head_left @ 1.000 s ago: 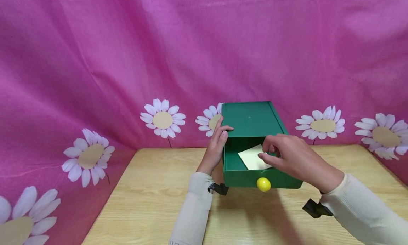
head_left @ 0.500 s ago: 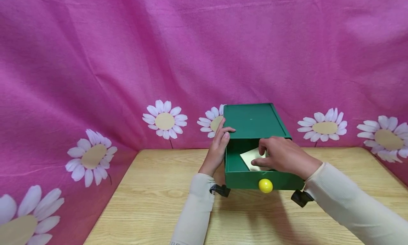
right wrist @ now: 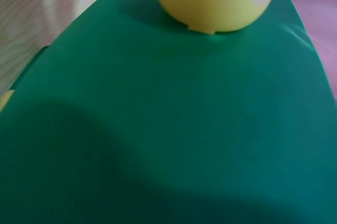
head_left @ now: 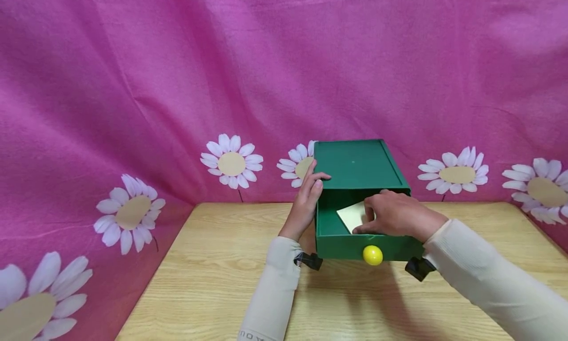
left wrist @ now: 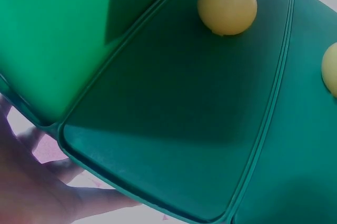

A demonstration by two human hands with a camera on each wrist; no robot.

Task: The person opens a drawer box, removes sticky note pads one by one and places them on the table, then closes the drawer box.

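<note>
In the head view, a green drawer box [head_left: 357, 166] stands on the table with its top drawer [head_left: 335, 247] pulled out. On that drawer's front is a yellow round knob [head_left: 372, 255]. A pale yellow square notepad [head_left: 350, 215] lies tilted inside the drawer. My right hand [head_left: 397, 214] reaches in over the notepad, its thumb and bent fingers at the notepad's right part; the fingertips' contact is hidden. My left hand [head_left: 306, 200] rests along the box's left side, one finger over its top edge. The left wrist view shows that hand's fingers [left wrist: 102, 201] beside the box.
Lower drawers show in the left wrist view, one with a yellow knob [left wrist: 227, 6]. The box stands on a light wooden table [head_left: 213, 262]. Behind and left hangs a pink cloth [head_left: 284, 75] printed with white daisies.
My right hand has moved left and down into the drawer, its thumb and fingers closing together at the notepad. The left hand stays on the box. The notepad lies as before.
</note>
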